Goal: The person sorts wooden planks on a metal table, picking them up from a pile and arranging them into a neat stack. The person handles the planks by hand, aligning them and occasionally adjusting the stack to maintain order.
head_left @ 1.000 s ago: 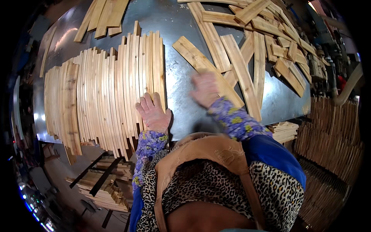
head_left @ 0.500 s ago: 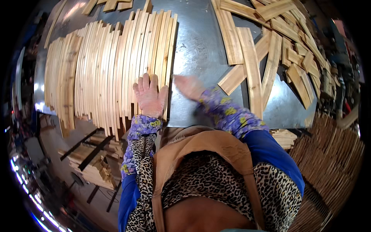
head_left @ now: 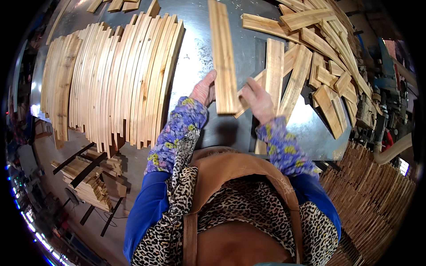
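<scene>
A pale wooden board (head_left: pixel 223 62) stands lengthwise away from me, raised over the metal tabletop. My left hand (head_left: pixel 205 90) grips its left edge, thumb on the side and the other fingers partly hidden behind it. Close to the board's lower right edge is my right hand (head_left: pixel 258 99), its fingers curled and smeared by motion; whether they touch the board I cannot tell. To the left, a row of narrow wooden strips (head_left: pixel 133 80) lies packed side by side. Another board (head_left: pixel 274 66) lies just beyond my right hand.
Loose boards and short offcuts pile up at the far right (head_left: pixel 328 77) of the metal table (head_left: pixel 191 48). A large stack of thin wood (head_left: pixel 368 190) stands on the right below the table. At lower left, more wood (head_left: pixel 88 181) rests on a dark metal frame.
My left hand has left the strips and moved right to a board, now lifted from the right-hand group. My right hand has moved right, beside that board.
</scene>
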The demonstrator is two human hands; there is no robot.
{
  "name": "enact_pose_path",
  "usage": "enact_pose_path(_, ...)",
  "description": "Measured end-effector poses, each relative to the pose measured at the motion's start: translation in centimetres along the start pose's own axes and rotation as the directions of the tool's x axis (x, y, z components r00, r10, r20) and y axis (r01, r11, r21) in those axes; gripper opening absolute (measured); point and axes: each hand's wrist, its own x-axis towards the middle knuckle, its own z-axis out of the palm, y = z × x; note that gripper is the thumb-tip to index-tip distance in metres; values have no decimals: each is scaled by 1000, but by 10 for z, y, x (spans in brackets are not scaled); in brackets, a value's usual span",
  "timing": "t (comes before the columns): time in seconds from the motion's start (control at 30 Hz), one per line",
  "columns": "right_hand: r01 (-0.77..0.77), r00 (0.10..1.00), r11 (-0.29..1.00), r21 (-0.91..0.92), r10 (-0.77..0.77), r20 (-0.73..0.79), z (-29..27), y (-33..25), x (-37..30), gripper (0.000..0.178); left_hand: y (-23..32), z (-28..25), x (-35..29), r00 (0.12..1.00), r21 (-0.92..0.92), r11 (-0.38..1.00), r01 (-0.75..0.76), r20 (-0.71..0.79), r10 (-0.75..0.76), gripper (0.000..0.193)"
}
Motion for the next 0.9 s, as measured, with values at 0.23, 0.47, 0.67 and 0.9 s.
enact_pose_path(0.23, -83, 930, 837, -542, -130, -344, -8, 63, -71, 82, -22, -27, -4, 974, 608, 788, -101, -100, 202, 51)
enact_pose_path(0.47, -60, 982, 823, 565, 150, -115, -2, 25, -34, 63, -6, -60, -125, 725, 965, -78, 250, -133, 676, 45)
enact_pose_path(0.67, 178, 836, 714, 677, -473, 279, 220, 2, 18, 65, 4, -83, -157, 655, 943, -210, 257, -10, 756, 50)
enact_pose_path(0.9, 351, 838, 834, -426, -482, -255, 105, -3, 1, 52, -13, -92, -141, 450, 908, -416, -56, 395, 801, 59)
